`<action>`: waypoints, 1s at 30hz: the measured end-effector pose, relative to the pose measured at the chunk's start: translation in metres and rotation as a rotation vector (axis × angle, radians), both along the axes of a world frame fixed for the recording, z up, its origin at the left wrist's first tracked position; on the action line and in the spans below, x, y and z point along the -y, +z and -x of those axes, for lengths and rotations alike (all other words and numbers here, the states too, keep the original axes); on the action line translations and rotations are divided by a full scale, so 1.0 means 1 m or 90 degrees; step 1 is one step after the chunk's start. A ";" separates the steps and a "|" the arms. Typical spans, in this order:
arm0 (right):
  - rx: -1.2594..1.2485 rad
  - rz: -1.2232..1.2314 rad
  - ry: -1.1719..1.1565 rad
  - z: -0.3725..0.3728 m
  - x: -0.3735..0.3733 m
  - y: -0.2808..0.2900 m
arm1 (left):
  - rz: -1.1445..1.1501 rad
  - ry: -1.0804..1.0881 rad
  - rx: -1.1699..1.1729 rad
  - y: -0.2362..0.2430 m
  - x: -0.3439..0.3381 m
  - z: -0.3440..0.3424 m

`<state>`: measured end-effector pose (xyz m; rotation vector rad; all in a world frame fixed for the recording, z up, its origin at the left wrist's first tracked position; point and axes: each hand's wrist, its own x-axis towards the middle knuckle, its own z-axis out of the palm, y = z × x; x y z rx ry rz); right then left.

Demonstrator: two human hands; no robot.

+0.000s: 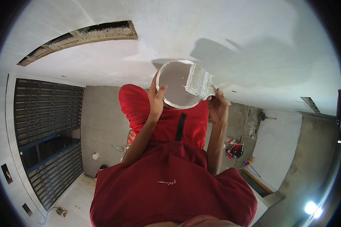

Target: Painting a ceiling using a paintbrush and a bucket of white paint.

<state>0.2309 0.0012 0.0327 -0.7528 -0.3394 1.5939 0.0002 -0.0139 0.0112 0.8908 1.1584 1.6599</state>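
My left hand (156,99) grips the side of a round white paint bucket (172,79), thumb over the paint-smeared rim, with pale paint inside. My right hand (218,106) holds a wide brush (197,81) coated in white paint, its head lying over the bucket's right rim. The bucket is held above my red-clad legs (155,128), just short of a white plastered surface (250,45) that fills the upper view and carries shadows.
A long rough cut opening (77,37) breaks the white surface at upper left. A folding metal gate (49,109) stands left, beside grey floor tiles (96,121) with a small white container (95,155). Red-and-black shapes (235,149) at right are too small to identify. A lamp (311,208) glows lower right.
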 end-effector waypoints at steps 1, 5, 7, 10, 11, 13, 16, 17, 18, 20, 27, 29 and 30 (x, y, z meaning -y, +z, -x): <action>0.000 0.004 0.001 -0.003 0.001 -0.001 | 0.004 0.001 0.000 0.000 0.000 0.000; 0.080 0.104 0.025 -0.008 0.005 -0.001 | 0.014 -0.003 0.008 0.005 0.000 -0.001; 0.103 0.132 0.024 -0.008 0.003 -0.001 | 0.019 -0.009 0.004 0.006 -0.001 -0.001; 0.107 0.121 0.049 -0.003 0.001 0.006 | 0.015 -0.006 0.003 0.001 -0.002 0.001; 0.129 0.149 0.025 0.001 0.001 0.009 | 0.007 -0.004 0.012 -0.003 -0.002 0.001; 0.151 0.179 0.001 0.006 0.001 0.012 | 0.001 -0.003 0.022 -0.003 0.000 0.000; 0.158 0.197 -0.030 0.014 -0.003 0.013 | 0.012 -0.001 0.032 0.000 -0.001 -0.002; 0.160 0.191 -0.042 0.016 -0.003 0.015 | 0.010 -0.005 0.029 0.001 -0.002 -0.002; 0.162 0.186 -0.055 0.018 -0.001 0.016 | 0.010 -0.009 0.026 0.002 -0.002 -0.001; 0.198 0.157 -0.044 0.014 -0.001 0.005 | 0.010 -0.010 0.027 -0.002 0.000 0.000; 0.273 0.046 -0.061 0.023 0.008 0.012 | 0.029 -0.009 0.027 0.003 0.000 -0.001; 0.254 0.057 -0.063 0.024 0.011 0.008 | 0.024 -0.010 0.026 0.003 0.001 -0.002; 0.234 0.068 -0.059 0.025 0.012 0.006 | 0.020 -0.004 0.024 0.003 0.002 -0.001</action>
